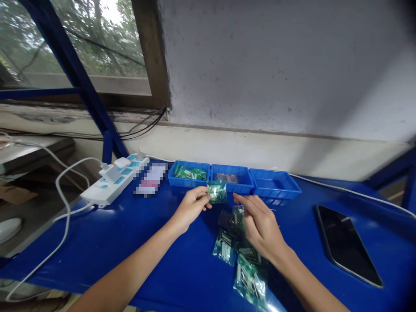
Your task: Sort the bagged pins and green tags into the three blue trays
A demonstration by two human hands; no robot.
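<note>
My left hand [191,206] pinches a small clear-green plastic packet [216,192] by its left edge, raised in front of the middle blue bin [242,188]. My right hand [264,225] is over a pile of similar packets, its fingers curled and pointing left. Thin, pale bits show by its fingertips; what it holds is too small to make out. Below it lie a packet of thin rods and pale strips [225,247] and a larger green one [250,281] nearer me. The right hand and forearm hide part of the pile.
The left blue bin [185,183] holds green packets; brownish pieces lie in the middle one. The right blue bin [276,190] stands beside it. A black phone [347,242] lies right, a white power strip [113,182] with cables left, next to a blurred-out flat object [151,180].
</note>
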